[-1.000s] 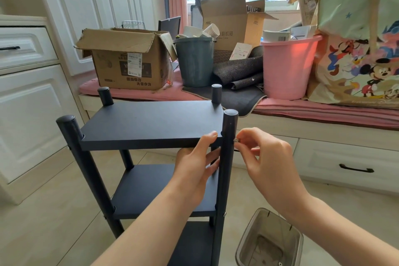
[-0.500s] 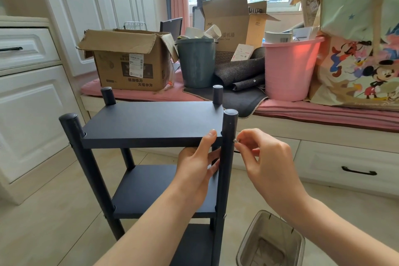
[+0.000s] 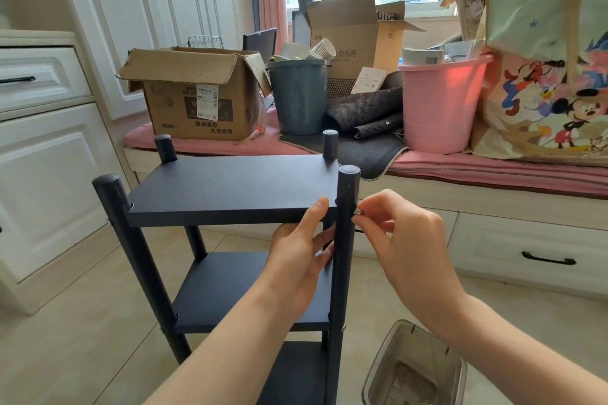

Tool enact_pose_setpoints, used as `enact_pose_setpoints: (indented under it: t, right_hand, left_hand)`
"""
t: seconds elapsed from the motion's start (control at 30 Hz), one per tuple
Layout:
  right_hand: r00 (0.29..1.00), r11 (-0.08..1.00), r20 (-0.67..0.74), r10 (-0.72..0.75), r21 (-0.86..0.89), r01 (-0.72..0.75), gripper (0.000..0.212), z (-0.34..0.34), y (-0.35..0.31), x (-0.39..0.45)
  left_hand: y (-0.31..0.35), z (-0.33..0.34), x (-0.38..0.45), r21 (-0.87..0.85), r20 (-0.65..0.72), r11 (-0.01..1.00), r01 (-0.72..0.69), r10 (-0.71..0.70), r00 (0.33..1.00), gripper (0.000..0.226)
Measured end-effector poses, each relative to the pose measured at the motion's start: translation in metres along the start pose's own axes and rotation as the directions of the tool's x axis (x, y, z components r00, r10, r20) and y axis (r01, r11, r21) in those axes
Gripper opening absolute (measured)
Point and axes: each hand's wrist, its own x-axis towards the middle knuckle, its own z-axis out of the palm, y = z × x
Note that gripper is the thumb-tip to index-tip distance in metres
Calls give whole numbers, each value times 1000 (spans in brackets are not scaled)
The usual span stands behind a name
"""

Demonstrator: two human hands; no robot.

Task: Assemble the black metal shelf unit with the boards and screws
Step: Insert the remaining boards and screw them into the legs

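The black shelf unit stands upright on the floor in front of me, with a top board (image 3: 230,187), a middle board (image 3: 230,286) and a lower board (image 3: 296,371) between four round posts. My left hand (image 3: 296,253) holds the top board's front right corner from below, thumb on the board's top edge. My right hand (image 3: 404,240) pinches a small silver screw (image 3: 357,213) against the right side of the front right post (image 3: 343,240), level with the top board.
A window bench behind the shelf carries a cardboard box (image 3: 197,99), a grey bucket (image 3: 299,99), a pink bucket (image 3: 441,105) and a cartoon bag (image 3: 552,82). A small bin (image 3: 414,368) stands on the floor at lower right. White cabinets (image 3: 42,174) line the left.
Both hands stay where they were at the front right post; only the view has shifted slightly.
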Motion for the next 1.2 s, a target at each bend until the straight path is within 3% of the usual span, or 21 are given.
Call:
enact_pose_setpoints:
  t: [0.27,0.57,0.87,1.07,1.2]
  right_hand:
    - [995,993,-22,-95,-66,93,12,3,1,1]
    - [996,991,8,89,98,-89,11,0,4,5]
    - [999,997,17,44,58,-45,15,2,-2,4]
    - [992,989,5,123,83,-123,27,3,-2,5]
    - [986,979,74,151,127,-160,36,-4,2,6]
  left_hand:
    - [1,3,4,-25,-27,1000,15,-16,999,56]
    - [0,5,3,-15,-48,1000,5,-5,999,58]
    - [1,7,4,-18,-55,1000,-8,7,998,46]
    - [1,9,3,2,-83,999,-34,34,996,49]
    - [0,9,0,25,-94,998,-53,55,994,35]
